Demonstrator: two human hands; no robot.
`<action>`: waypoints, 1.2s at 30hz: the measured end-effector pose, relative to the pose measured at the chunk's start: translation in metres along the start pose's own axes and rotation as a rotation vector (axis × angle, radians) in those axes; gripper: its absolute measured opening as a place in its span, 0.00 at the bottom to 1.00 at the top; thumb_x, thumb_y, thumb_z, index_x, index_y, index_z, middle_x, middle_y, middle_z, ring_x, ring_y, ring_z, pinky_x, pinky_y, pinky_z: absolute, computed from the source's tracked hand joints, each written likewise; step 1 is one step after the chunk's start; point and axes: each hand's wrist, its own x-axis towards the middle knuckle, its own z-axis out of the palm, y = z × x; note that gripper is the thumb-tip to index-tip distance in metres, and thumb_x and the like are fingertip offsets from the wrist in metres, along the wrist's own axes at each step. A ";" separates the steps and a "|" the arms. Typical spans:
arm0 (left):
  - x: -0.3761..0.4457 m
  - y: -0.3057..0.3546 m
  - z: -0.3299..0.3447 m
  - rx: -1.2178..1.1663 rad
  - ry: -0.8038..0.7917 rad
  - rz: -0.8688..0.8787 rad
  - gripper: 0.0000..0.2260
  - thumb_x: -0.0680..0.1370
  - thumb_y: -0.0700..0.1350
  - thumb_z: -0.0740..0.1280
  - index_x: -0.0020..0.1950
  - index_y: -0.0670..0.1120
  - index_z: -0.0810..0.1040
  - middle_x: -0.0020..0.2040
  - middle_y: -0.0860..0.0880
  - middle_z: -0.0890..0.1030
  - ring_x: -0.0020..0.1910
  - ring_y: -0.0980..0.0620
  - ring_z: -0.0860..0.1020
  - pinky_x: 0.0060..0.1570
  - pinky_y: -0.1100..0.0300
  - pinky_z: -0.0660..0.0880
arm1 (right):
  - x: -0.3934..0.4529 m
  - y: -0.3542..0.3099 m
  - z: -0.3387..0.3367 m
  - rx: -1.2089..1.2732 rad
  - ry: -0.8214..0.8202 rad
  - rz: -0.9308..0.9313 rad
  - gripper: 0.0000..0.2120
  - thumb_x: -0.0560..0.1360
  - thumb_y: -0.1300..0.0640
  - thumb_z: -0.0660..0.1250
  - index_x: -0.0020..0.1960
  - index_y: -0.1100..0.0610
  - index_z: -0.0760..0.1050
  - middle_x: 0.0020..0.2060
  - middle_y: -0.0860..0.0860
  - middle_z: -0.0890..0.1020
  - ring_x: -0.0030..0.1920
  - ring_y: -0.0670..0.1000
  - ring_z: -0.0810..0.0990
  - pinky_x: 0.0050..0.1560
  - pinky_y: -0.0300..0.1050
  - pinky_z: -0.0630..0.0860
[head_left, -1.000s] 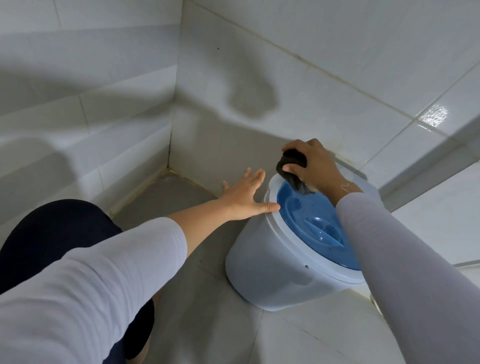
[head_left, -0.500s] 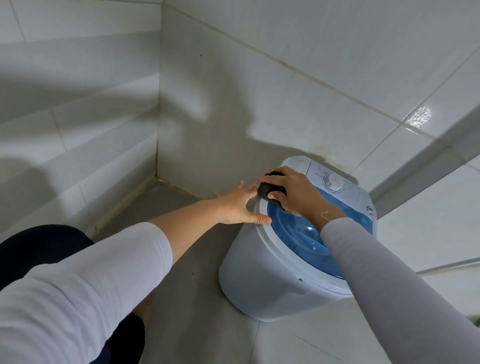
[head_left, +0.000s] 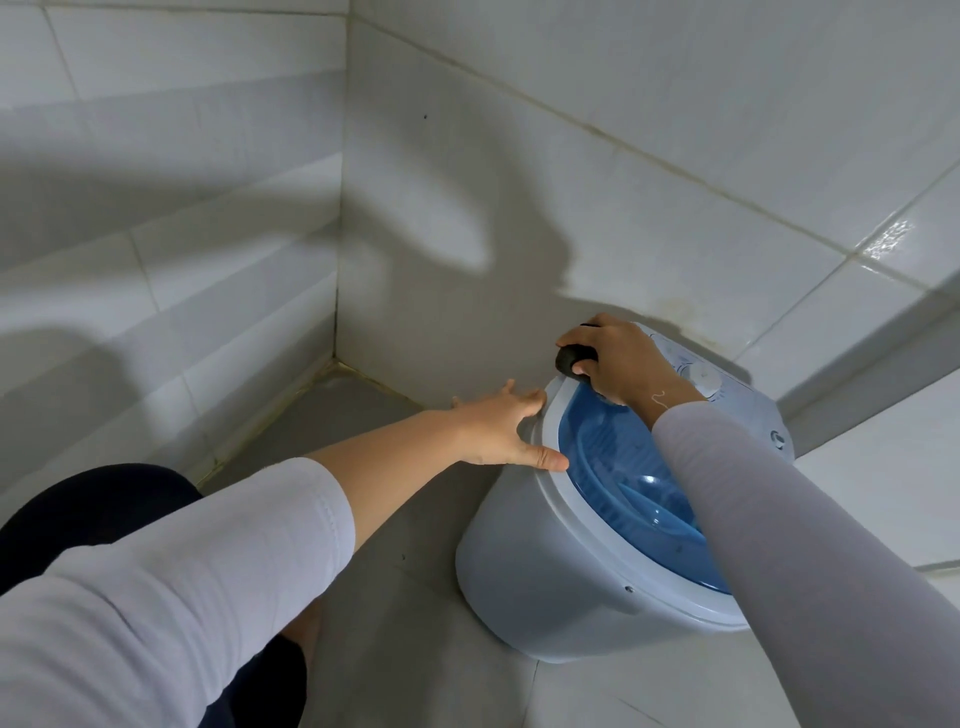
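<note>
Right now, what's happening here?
A person is wiping a small white washing machine that stands on the floor in a tiled corner. The right hand grips a dark sponge against the rim near the control panel. The left hand, fingers straight, rests on the rim. The blue lid is shut.

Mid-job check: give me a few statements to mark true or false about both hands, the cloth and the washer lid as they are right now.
1. The right hand has its grip on a dark cloth at the back edge of the washer. True.
2. The left hand holds a second cloth. False: it holds nothing; its fingers are spread and its thumb rests on the white rim.
3. The blue lid is lifted open. False: it lies shut inside the rim.
4. The dial shows uncovered beside the right wrist. True.
</note>
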 end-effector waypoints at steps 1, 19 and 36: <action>0.001 -0.001 0.000 -0.002 -0.003 0.002 0.46 0.70 0.69 0.64 0.79 0.52 0.46 0.80 0.51 0.47 0.78 0.53 0.38 0.72 0.32 0.42 | 0.002 0.001 0.000 -0.007 0.005 0.002 0.18 0.74 0.63 0.66 0.63 0.53 0.76 0.59 0.56 0.76 0.59 0.60 0.76 0.58 0.51 0.74; 0.009 0.014 -0.025 0.067 -0.033 0.018 0.43 0.74 0.65 0.62 0.79 0.48 0.43 0.80 0.51 0.45 0.78 0.51 0.38 0.72 0.33 0.46 | 0.020 0.034 -0.041 0.183 0.197 0.131 0.19 0.74 0.63 0.64 0.63 0.50 0.71 0.59 0.58 0.72 0.57 0.61 0.74 0.55 0.45 0.68; 0.037 0.018 -0.038 0.216 -0.133 0.041 0.49 0.70 0.63 0.69 0.78 0.54 0.39 0.79 0.48 0.40 0.78 0.49 0.39 0.75 0.39 0.48 | -0.008 0.051 0.006 0.064 0.116 -0.163 0.21 0.70 0.72 0.65 0.56 0.54 0.82 0.63 0.60 0.75 0.59 0.62 0.77 0.57 0.50 0.77</action>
